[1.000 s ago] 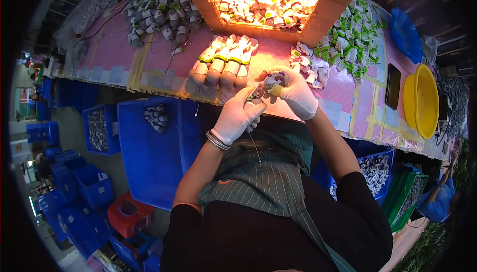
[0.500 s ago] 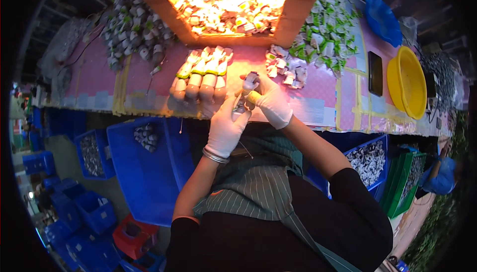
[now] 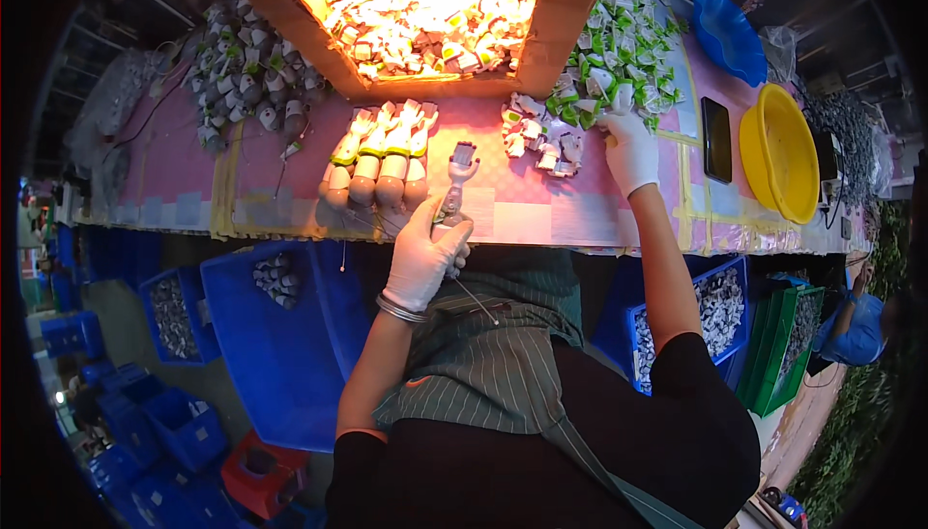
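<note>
My left hand (image 3: pixel 418 266), in a white glove, is closed round a toy arm (image 3: pixel 456 191) near the table's front edge. The toy arm ends in a small grey open palm that points away from me; a thin cord with a bead hangs from below my fingers. Farther right, my gloved right hand (image 3: pixel 630 152) reaches to the near edge of a heap of white-and-green plastic parts (image 3: pixel 628 46). Its fingers are bent round a part there, partly hidden. Left of the toy arm lies a row of several assembled toy arms (image 3: pixel 389 157) with brown rounded ends.
A brightly lit cardboard box (image 3: pixel 440 86) of small parts stands at the back. Pale purple parts (image 3: pixel 541 138) lie before it, grey parts (image 3: pixel 256 75) to its left. A phone (image 3: pixel 716 141) and yellow basin (image 3: pixel 778 157) sit right. Blue bins (image 3: pixel 261 355) stand below; another person (image 3: pixel 855 326) is at right.
My right hand has left the toy arm and moved right to the white-and-green heap. The left hand keeps the toy arm, now lower, with its grey palm and hanging cord in plain sight.
</note>
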{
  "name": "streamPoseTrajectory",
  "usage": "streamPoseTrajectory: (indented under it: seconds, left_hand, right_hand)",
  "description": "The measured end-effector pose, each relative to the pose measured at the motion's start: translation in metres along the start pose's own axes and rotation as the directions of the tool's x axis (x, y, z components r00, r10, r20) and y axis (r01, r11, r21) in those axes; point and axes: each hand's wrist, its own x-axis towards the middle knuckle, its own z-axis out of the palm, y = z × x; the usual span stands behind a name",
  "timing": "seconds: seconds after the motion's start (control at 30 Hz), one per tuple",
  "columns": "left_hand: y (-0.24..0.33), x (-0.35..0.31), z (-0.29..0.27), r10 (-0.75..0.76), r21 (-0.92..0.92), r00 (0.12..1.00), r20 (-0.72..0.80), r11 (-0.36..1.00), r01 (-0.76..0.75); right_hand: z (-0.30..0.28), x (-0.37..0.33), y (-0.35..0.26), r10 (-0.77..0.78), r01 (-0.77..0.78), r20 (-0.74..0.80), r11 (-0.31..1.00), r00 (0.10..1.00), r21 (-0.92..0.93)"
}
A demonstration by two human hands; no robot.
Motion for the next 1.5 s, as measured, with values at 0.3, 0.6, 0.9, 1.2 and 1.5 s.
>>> streamPoseTrajectory:
  seconds: [0.3, 0.6, 0.9, 1.2, 1.5]
  left_hand:
    - [0.004, 0.006, 0.009, 0.208, -0.072, 0.974, -0.087, 0.974, -0.214]
    - [-0.002, 0.001, -0.006, 0.262, 0.045, 0.948, -0.180, 0.965, -0.258]
    - [-0.002, -0.001, -0.030, 0.267, 0.179, 0.952, -0.152, 0.954, -0.239]
    - [-0.003, -0.003, -0.024, 0.563, 0.549, 0.814, -0.145, 0.730, -0.407]
    - [-0.003, -0.008, -0.026, 0.517, 0.420, 0.856, -0.008, 0.778, -0.467]
  right_hand:
    - [-0.014, -0.014, -0.136, -0.026, -0.492, 0.533, 0.348, 0.846, 0.798]
    - [0.030, -0.028, -0.182, -0.092, -0.527, 0.530, 0.052, 0.843, 0.848]
    - [0.021, -0.018, -0.185, -0.030, -0.590, 0.590, 0.013, 0.807, 0.807]
    - [0.018, -0.013, -0.202, -0.133, -0.629, 0.624, 0.011, 0.770, 0.778]
    - [0.024, -0.023, -0.195, -0.170, -0.633, 0.627, 0.018, 0.760, 0.774]
